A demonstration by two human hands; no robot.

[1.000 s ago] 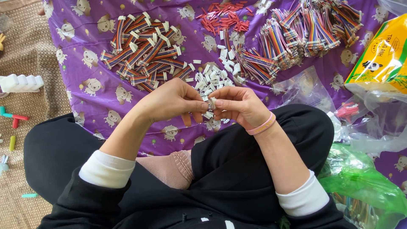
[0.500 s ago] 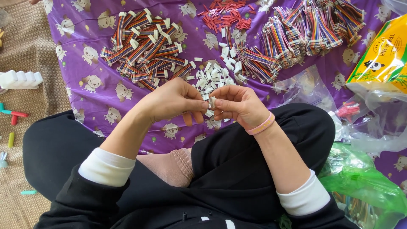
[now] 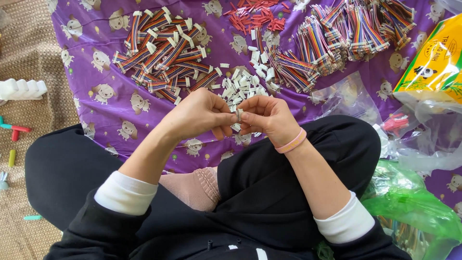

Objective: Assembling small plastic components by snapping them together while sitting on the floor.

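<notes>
Head camera, looking steeply down from close above

It faces the lap at lower frame and the purple cloth (image 3: pixel 96 33) across the top; only this single view exists, so nothing overlaps.

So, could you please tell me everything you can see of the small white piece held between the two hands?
The white piece is a tiny pale part, plastic by its look, like the loose white connectors heaped on the purple cloth behind it. The left hand and right hand pinch it from either side between their fingertips, above the lap. Fingers hide most of it, so its shape and any wires cannot be made out.
</notes>
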